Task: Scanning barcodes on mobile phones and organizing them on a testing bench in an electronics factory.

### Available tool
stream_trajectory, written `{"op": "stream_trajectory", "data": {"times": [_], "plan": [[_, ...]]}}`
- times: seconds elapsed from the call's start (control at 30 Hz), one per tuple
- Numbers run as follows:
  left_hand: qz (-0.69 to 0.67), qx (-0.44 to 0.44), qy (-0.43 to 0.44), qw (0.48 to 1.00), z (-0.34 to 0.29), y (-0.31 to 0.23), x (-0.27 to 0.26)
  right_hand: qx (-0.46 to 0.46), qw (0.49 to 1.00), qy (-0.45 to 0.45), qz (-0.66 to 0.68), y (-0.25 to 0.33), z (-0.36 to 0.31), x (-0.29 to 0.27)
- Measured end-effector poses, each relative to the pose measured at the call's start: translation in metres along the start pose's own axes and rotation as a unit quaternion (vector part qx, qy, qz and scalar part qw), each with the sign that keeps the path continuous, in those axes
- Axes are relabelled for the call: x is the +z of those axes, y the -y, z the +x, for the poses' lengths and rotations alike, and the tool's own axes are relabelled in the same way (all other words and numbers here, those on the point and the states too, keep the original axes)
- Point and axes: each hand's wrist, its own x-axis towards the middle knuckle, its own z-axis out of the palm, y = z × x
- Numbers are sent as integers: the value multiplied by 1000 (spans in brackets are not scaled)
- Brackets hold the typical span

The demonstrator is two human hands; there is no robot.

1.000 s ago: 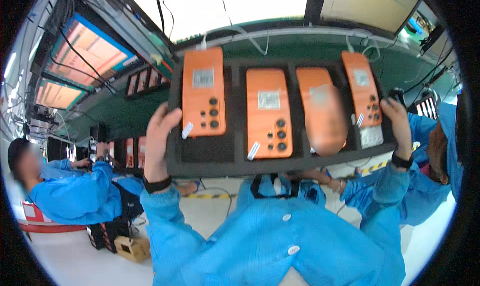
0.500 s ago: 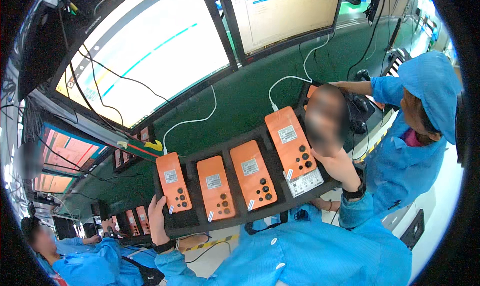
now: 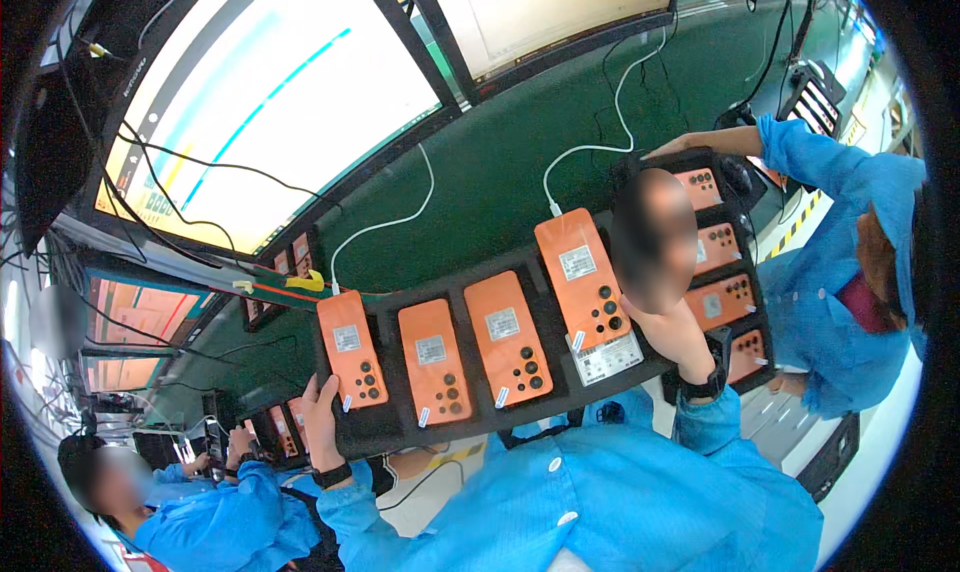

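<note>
Tray (image 3: 400, 427) swung right — hands (image 3: 322, 422) gripping

My left hand (image 3: 322, 422) and right hand (image 3: 688, 337) gripped the ends of the black tray (image 3: 480, 412), its top crowded with orange phones (image 3: 505, 337); a white cable (image 3: 585, 152) trailed ahead; a co-worker's tray (image 3: 735, 262) pressed close on the right; bare green bench (image 3: 500, 192) lay open beyond.
</note>
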Motion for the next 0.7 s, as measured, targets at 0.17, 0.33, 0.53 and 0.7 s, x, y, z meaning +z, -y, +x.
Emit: {"op": "stream_trajectory", "data": {"times": [0.17, 0.33, 0.53, 0.7], "plan": [[34, -34, 38, 998, 3, 1, -8, -5, 999, -15, -30, -12, 1, 6], [5, 15, 56, 998, 9, 24, -2, 39, 990, -48, -128, -21, 1, 10], [-4, 54, 44, 998, 7, 71, 51, 37, 984, -85, -155, -132, 34, 7], [39, 71, 71, 994, -12, 106, 134, 99, 970, -98, -197, -176, 71, -24]]}}
